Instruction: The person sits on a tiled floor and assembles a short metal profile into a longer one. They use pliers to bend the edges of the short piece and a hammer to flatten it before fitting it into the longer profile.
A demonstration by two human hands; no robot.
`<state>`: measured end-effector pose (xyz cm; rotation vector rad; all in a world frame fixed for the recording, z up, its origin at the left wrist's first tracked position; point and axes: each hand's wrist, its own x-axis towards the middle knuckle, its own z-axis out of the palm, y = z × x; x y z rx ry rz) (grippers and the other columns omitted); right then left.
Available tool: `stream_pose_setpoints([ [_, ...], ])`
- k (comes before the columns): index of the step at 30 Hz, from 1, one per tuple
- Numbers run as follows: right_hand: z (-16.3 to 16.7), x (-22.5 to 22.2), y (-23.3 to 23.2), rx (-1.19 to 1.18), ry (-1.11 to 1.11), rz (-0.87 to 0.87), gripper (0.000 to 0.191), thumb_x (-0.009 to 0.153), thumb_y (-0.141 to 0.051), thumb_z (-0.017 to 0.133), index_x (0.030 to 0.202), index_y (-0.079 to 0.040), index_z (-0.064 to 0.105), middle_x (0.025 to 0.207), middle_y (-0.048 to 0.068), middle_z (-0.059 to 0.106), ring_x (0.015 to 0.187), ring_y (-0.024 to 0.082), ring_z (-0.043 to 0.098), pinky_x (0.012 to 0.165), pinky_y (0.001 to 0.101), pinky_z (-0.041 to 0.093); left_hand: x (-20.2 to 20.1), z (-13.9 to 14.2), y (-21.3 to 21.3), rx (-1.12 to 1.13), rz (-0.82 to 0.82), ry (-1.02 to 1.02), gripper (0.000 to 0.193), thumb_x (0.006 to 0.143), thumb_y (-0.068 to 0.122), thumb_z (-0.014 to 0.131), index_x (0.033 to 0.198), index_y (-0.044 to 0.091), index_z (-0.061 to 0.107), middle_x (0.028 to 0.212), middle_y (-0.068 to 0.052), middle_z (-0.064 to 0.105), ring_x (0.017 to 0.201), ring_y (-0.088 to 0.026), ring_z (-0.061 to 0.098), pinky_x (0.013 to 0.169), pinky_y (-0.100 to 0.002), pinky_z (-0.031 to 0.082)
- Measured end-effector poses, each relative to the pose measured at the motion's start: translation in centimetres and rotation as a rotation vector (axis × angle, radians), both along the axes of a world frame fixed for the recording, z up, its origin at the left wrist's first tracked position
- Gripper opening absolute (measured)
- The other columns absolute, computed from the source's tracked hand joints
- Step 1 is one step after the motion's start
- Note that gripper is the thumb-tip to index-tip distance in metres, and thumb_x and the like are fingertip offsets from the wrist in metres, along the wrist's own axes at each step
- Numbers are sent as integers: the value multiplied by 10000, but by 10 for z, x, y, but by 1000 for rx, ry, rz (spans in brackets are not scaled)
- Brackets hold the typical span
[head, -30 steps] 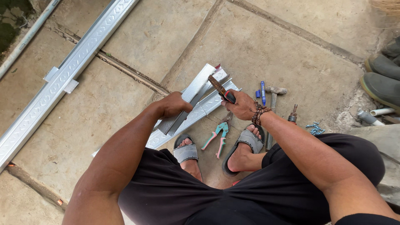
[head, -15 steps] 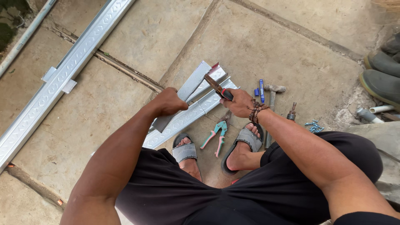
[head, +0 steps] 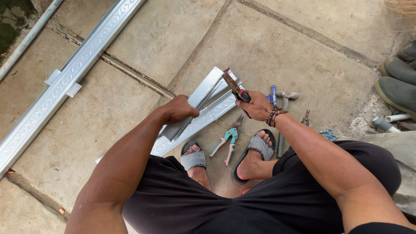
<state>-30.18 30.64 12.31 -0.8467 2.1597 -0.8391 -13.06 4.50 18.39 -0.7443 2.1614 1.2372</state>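
The left hand (head: 182,108) has its grip clamped on a short metal channel (head: 197,102). The right hand (head: 256,105) has its grip pinching snips (head: 234,86) at the channel's far end, with green-handled pliers (head: 226,141) on the floor below.

Green-pink snips (head: 228,138) — hammer (head: 284,113), screws (head: 328,134), boots (head: 398,82).

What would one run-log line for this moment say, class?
left hand: grips short metal channel | right hand: holds snips at channel's far end | ground: green-pink snips, hammer
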Motion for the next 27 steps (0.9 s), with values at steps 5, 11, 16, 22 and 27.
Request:
stream_pose_setpoints([
  [5,-1,4,-1,-65,32,1,380,895,-416,718,1060,-74,702,736,54,708,711,185,671,667,370,508,0,-4,0,-30,-9,2,593,583,228,692,1041,-148,678,901,-265,722,758,-327,702,644,-416,517],
  [11,10,8,0,121,92,29,533,855,-495,806,895,22,682,710,132,655,689,248,645,667,413,518,0,-29,5,-232,-94,46,560,631,228,683,1003,-190,661,895,-304,716,778,-359,700,689,-409,539],
  [16,16,17,-3,158,57,4,374,858,-401,757,904,-42,665,632,105,637,601,235,632,633,411,511,3,-41,3,-498,-134,105,518,659,184,683,1018,-180,597,843,-293,682,719,-357,701,641,-404,575],
  [22,12,11,-1,129,-38,18,298,917,-336,677,894,-39,668,632,109,623,561,227,594,575,425,481,1,-22,1,-60,-15,-46,459,643,275,719,857,-132,722,824,-230,724,714,-298,647,626,-444,474],
  [27,2,14,1,-15,35,94,333,916,-363,704,917,-34,647,601,116,612,548,223,575,577,404,464,-2,-9,1,31,74,9,469,631,261,719,881,-134,683,827,-211,725,693,-260,668,622,-404,510],
])
